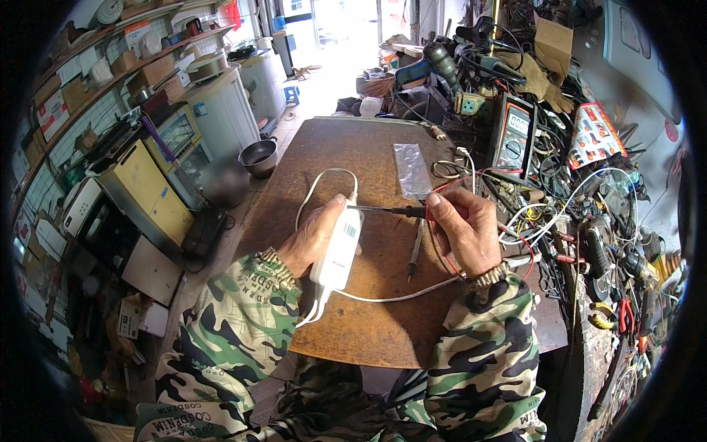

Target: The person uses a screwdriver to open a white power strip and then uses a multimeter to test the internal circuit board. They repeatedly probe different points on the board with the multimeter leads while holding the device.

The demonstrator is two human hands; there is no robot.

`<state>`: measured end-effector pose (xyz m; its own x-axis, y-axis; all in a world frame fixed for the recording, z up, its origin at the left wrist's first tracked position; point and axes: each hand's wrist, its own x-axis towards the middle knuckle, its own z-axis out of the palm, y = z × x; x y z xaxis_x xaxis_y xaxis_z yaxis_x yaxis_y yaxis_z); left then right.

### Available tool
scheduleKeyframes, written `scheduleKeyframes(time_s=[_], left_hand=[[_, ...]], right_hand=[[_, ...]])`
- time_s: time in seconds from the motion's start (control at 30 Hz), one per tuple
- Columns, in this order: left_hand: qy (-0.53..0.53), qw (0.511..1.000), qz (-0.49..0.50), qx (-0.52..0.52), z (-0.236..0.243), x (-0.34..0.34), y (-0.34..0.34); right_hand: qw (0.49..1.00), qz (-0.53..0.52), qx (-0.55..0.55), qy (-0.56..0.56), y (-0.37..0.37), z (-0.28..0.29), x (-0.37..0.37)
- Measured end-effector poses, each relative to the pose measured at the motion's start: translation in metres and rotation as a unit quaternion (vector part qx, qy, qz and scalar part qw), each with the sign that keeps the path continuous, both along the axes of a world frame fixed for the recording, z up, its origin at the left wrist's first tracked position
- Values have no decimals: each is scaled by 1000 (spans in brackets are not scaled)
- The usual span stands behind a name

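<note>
My left hand is closed round a white power adapter, which stands on end over the table, tilted slightly. White cords leave both its ends; one cable loops across the wood. In my right hand is a slim tool with a metal shaft and a black-and-red handle, pinched between thumb and fingers. Its tip meets the adapter's upper end beside my left thumb; whether it presses in, I cannot tell. A thin grey test probe lies below the tool, and a clear plastic bag lies beyond it.
The brown wooden table spans the middle. A multimeter with red leads stands at its right, against a heap of cables and tools. Pliers lie at the far right. Cabinets, shelves and a metal pot are on the left.
</note>
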<state>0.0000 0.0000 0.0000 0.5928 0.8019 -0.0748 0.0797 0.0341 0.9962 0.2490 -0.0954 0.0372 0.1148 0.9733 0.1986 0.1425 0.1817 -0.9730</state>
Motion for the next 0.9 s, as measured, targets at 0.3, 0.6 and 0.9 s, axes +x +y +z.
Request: scheduleKeyframes(time_s=[0.3,0.6,0.9], left_hand=[[-2,1000,-14,-5,-6,-1,4],[-2,1000,-4,5,1,1,-1],[11,1000,-15,-11,-1,15,1]], right_hand=[[999,-23,4,-33,3,-3,1],[999,-19,20,30,0,2,-5],[988,2,132,84,-1,-11,2]])
